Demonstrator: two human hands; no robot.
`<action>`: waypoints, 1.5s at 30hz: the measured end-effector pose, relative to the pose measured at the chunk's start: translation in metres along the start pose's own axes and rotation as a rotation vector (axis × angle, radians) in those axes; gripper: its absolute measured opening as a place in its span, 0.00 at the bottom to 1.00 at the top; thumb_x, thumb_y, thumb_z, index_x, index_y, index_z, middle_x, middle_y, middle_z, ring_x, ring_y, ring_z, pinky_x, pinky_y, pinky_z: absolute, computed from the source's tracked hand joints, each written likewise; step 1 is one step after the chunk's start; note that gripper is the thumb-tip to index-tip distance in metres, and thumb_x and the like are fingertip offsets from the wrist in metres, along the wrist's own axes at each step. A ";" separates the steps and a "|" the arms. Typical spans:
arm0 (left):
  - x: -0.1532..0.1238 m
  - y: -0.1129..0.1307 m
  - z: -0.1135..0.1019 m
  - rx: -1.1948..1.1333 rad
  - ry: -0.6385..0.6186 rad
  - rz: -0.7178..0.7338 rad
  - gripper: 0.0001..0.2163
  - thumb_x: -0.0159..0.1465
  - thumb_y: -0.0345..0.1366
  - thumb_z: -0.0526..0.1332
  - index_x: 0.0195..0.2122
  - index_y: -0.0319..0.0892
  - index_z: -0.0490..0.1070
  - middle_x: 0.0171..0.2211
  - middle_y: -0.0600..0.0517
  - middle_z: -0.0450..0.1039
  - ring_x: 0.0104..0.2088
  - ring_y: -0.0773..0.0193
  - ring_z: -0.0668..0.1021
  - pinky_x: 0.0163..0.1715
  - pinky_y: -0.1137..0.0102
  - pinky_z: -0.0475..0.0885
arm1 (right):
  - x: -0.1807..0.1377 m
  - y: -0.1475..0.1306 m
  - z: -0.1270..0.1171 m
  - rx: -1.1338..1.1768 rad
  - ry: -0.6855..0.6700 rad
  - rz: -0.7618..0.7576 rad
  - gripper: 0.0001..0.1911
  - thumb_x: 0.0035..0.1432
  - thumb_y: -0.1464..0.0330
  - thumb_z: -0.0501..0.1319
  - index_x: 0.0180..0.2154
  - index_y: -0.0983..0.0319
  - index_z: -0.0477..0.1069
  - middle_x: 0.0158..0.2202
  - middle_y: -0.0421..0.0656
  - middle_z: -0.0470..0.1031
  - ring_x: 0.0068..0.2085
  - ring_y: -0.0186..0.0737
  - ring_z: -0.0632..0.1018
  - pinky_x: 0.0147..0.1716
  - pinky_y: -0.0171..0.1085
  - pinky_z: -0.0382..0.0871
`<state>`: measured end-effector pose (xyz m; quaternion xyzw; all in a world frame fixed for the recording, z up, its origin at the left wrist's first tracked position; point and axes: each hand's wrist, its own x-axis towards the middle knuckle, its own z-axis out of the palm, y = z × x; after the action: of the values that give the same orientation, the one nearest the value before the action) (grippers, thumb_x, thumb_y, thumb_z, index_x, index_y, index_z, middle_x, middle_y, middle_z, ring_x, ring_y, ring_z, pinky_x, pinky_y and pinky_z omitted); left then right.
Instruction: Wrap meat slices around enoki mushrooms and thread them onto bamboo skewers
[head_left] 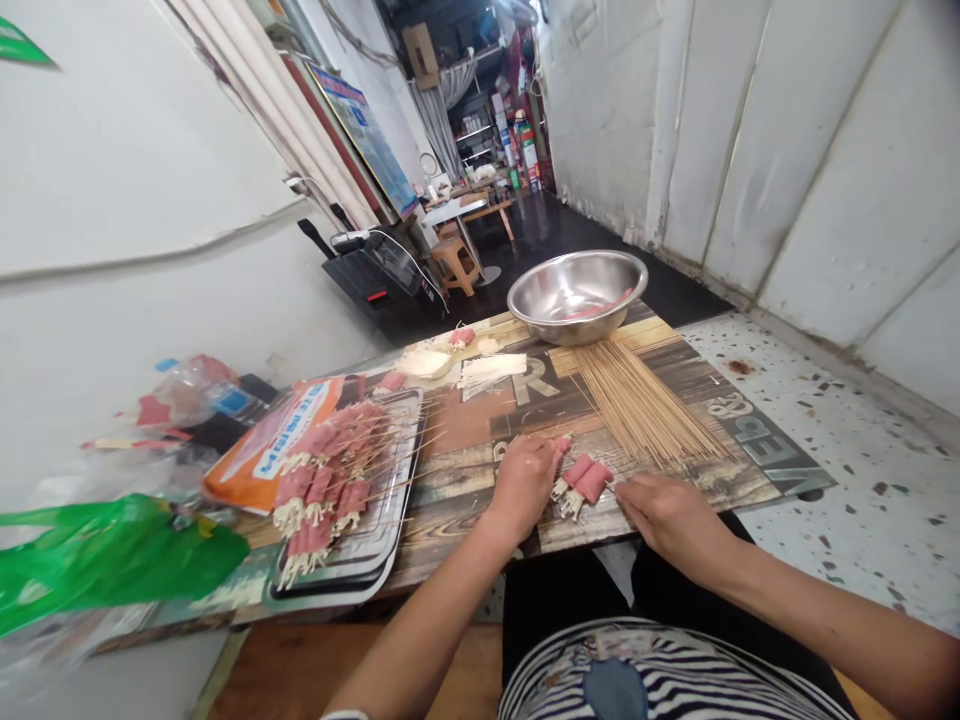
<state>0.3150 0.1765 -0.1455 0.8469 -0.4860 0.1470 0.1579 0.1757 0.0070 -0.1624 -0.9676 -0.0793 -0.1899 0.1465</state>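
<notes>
My left hand (523,482) is closed at the near part of the table, its fingers curled on a pink meat roll (561,446) that is partly hidden behind them. Beside it lie meat rolls (586,476) wrapped round white enoki mushrooms, whose ends stick out. My right hand (667,518) pinches a thin bamboo skewer, and its tip end meets the right side of these rolls. How far the skewer goes in cannot be seen. To the left, a metal tray (401,520) bears a heap of skewered meat rolls (330,480).
Loose bamboo skewers (645,405) fan out at the right. A steel bowl (577,290) with some pink meat stands at the far edge. Enoki mushrooms (491,371) lie mid-table. An orange package (277,440) and a green plastic bag (120,555) crowd the left end.
</notes>
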 end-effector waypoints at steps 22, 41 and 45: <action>0.003 -0.002 -0.003 -0.043 -0.054 -0.022 0.17 0.71 0.34 0.51 0.28 0.39 0.75 0.25 0.49 0.74 0.27 0.65 0.72 0.31 0.68 0.64 | 0.009 -0.004 0.000 -0.018 -0.036 0.001 0.13 0.60 0.78 0.52 0.26 0.62 0.68 0.23 0.40 0.68 0.25 0.36 0.69 0.27 0.36 0.56; 0.001 -0.001 -0.008 -0.157 -0.148 -0.073 0.08 0.64 0.38 0.58 0.34 0.40 0.74 0.32 0.47 0.77 0.34 0.60 0.77 0.38 0.66 0.70 | 0.041 -0.005 0.013 -0.009 -0.123 -0.010 0.11 0.57 0.80 0.52 0.31 0.64 0.71 0.26 0.44 0.72 0.29 0.38 0.72 0.32 0.35 0.64; -0.003 0.014 0.001 -0.103 -0.003 -0.225 0.08 0.54 0.37 0.66 0.32 0.40 0.73 0.32 0.46 0.76 0.34 0.57 0.76 0.38 0.63 0.71 | 0.040 -0.009 0.012 -0.032 -0.111 0.002 0.11 0.57 0.80 0.52 0.29 0.65 0.71 0.25 0.45 0.72 0.29 0.38 0.72 0.31 0.35 0.65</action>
<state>0.3014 0.1722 -0.1460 0.8870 -0.3952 0.1018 0.2161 0.2147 0.0231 -0.1552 -0.9789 -0.0833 -0.1371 0.1263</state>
